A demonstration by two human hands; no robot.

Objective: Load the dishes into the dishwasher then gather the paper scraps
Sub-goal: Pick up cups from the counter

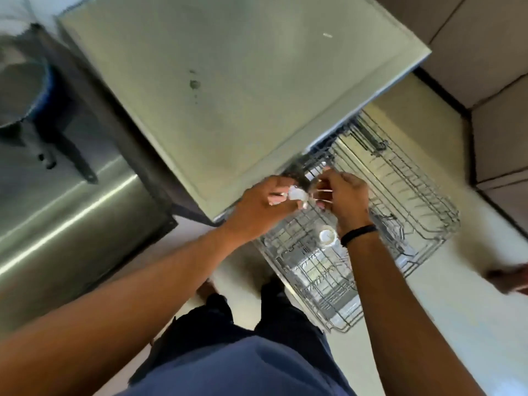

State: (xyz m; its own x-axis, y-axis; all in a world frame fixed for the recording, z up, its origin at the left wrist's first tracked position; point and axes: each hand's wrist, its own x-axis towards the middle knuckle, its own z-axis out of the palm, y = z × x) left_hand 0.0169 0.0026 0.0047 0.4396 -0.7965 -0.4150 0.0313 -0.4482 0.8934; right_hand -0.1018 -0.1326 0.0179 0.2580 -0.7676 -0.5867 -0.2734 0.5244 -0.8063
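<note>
Two hands over rack (423,224), left hand (257,207) pinching utensils (297,194); right hand (345,198) gripping them

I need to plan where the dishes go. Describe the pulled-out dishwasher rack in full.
The dishwasher rack is a grey wire basket, seemingly coated metal, with rows of upright tines. It is pulled out from under the pale countertop and hangs over the light floor. A small white cup-like item sits in it. Both hands hover above its inner end; contact with it is unclear.
</note>
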